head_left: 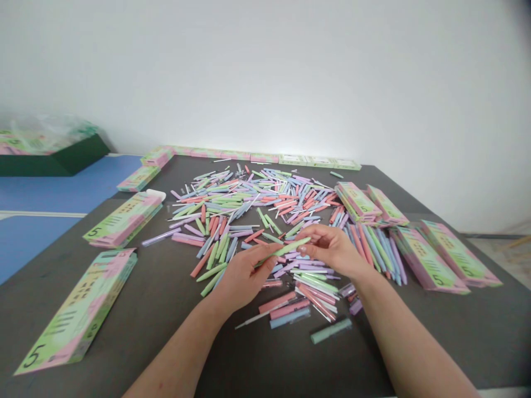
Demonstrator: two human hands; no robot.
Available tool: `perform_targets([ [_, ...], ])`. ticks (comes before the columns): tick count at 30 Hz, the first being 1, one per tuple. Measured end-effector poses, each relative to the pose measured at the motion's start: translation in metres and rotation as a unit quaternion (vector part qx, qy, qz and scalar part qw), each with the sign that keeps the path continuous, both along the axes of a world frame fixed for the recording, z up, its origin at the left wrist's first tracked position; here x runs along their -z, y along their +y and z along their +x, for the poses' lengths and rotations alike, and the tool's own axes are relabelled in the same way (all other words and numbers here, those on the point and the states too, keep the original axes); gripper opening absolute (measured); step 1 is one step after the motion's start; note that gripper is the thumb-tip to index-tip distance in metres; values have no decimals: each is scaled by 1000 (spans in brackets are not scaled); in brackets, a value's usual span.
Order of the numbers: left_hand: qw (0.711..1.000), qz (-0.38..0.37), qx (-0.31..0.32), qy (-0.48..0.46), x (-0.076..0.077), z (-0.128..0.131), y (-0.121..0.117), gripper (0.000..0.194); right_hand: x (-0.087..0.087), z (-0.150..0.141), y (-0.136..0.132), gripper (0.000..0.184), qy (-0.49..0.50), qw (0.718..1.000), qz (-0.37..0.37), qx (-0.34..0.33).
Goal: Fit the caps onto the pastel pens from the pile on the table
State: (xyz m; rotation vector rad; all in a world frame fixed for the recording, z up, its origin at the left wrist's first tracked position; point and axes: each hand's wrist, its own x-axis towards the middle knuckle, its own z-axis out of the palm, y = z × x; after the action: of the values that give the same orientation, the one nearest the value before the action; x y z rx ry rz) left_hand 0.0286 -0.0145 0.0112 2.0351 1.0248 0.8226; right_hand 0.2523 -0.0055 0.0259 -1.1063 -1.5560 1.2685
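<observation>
Fingers (265, 255) of the left hand (243, 279) are grasping a pale green pen (288, 247) above the middle of the dark tabletop (145, 293), while the right hand (332, 249) is pinching its far end, over scattered pastel pens (244, 204), with pink-and-green boxes (427, 260) lying towards the edges.

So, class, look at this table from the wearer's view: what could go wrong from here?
Two risks seem likely. The left hand and right hand hold a green stick over the loose heap of pastel sticks, so a slip could scatter them. The right wrist could also knock the aligned sticks beside it out of line. Separately, a teal stick near the table far edge might roll off.
</observation>
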Motion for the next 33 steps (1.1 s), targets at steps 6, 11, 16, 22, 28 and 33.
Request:
perform_targets([
  [6, 1000, 22, -2, 3, 2, 2, -1, 31, 4, -1, 1, 27, -47, 999, 16, 15],
  [11, 999, 38, 7, 9, 3, 2, -2, 32, 9, -2, 2, 47, -105, 994, 22, 13],
  [16, 999, 31, 2, 8, 2, 1, -1, 31, 9, -3, 2, 51, -92, 996, -2, 12],
  [22, 1000, 17, -15, -13, 2, 1, 1, 31, 7, -1, 3, 31, 16, 999, 16, -23],
  [28, 1000, 23, -16, -8, 4, 0, 2, 31, 9, -1, 4, 28, 13, 1000, 5, 25],
  [33, 999, 40, -27, -2, 8, 1, 1, 29, 7, -6, 4, 31, -14, 999, -1, 33],
])
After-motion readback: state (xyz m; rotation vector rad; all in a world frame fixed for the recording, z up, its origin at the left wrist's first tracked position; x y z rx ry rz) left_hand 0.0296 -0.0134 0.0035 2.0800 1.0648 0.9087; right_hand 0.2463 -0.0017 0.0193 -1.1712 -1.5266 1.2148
